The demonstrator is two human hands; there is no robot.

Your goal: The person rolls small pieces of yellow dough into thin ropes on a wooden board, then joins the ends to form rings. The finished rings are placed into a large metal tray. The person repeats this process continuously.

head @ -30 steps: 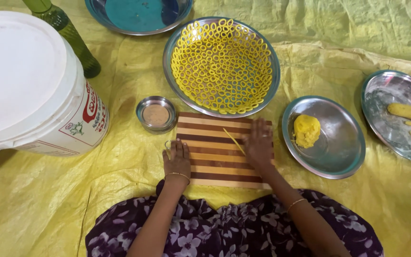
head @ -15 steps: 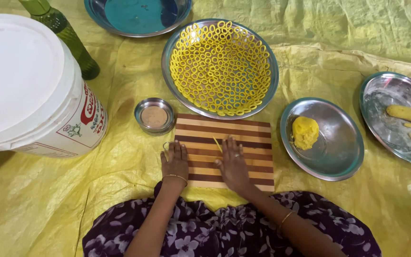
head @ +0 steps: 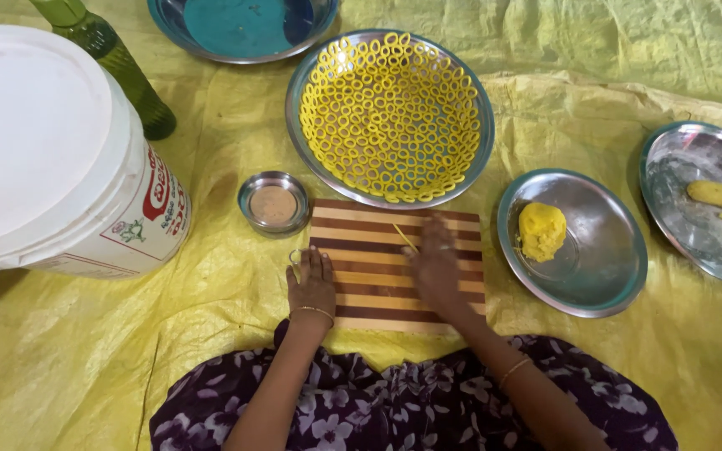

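Observation:
A striped brown and cream wooden board [head: 378, 292] lies in front of me on a yellow sheet. My left hand [head: 312, 284] rests flat on the board's left edge, fingers spread, holding nothing. My right hand [head: 434, 267] presses palm-down on the middle of the board, over a thin yellow dough strand [head: 404, 236] whose end sticks out past my fingers. Beyond the board stands a large steel plate [head: 311, 79] filled with several yellow dough rings [head: 390, 117]. To the right, a steel plate [head: 603, 259] holds a yellow dough lump [head: 541, 230].
A small steel bowl [head: 273, 201] with brownish contents sits left of the board. A big white lidded bucket [head: 52, 159] and a green bottle [head: 119, 67] stand at the left. Another steel plate [head: 687, 175] with dough pieces is at far right; a blue-bottomed bowl [head: 240, 25] lies at the top.
My right hand slid left along the board and has come back toward the middle, rolling the dough strand. My left hand stayed at the board's left edge.

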